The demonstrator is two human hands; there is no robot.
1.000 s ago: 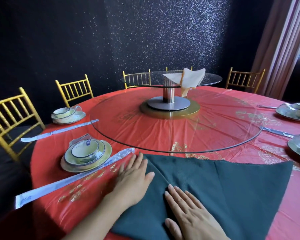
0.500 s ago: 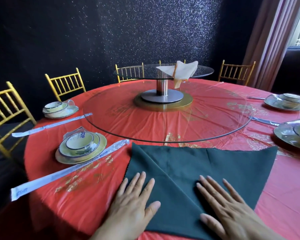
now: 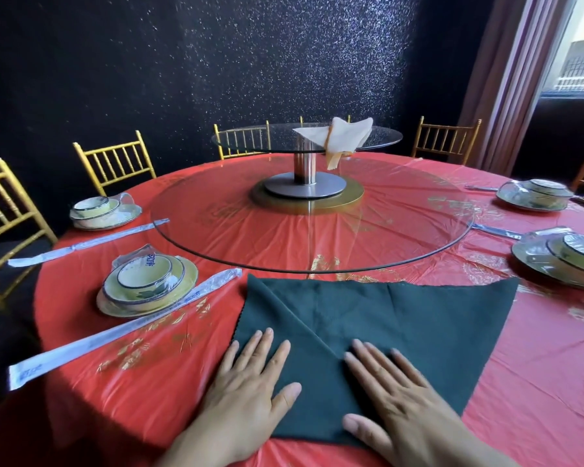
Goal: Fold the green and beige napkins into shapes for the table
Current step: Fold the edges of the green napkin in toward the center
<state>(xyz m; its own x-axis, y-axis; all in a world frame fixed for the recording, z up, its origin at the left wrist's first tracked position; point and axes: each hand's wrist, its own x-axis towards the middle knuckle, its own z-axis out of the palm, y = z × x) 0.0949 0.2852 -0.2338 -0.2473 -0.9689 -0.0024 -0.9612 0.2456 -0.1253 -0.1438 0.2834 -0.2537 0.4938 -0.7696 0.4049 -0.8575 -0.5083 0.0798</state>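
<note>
1. Dark glittered wall behind; gold chairs [image 3: 115, 160] ring a round worktop [image 3: 536, 382] in red cloth, with a glass turntable [image 3: 317, 230] at centre.
2. Head view, task things: the green napkin [image 3: 385, 318] lies flat at the near edge, a diagonal crease running from its far-left corner toward the near middle. The beige napkin [image 3: 341, 136] sits well apart on the raised glass tier [image 3: 267, 139], one corner drooping over the rim.
3. The left hand [image 3: 250, 382] is flat with fingers straight, its tips and thumb on the napkin's left edge. The right hand [image 3: 402, 409] is flat and spread, pressing just right of the crease. Neither grips anything.
4. Step, as judged: an early fold of the green napkin, with the crease being smoothed down.
5. Next move likely calls for pinching a free corner and carrying it across while the other hand pins the crease. The slick cloth beneath may let the napkin slide.
6. A wrapped bowl set [image 3: 145, 284] and wrapped chopsticks [image 3: 122, 328] lie just left of the napkin.
</note>
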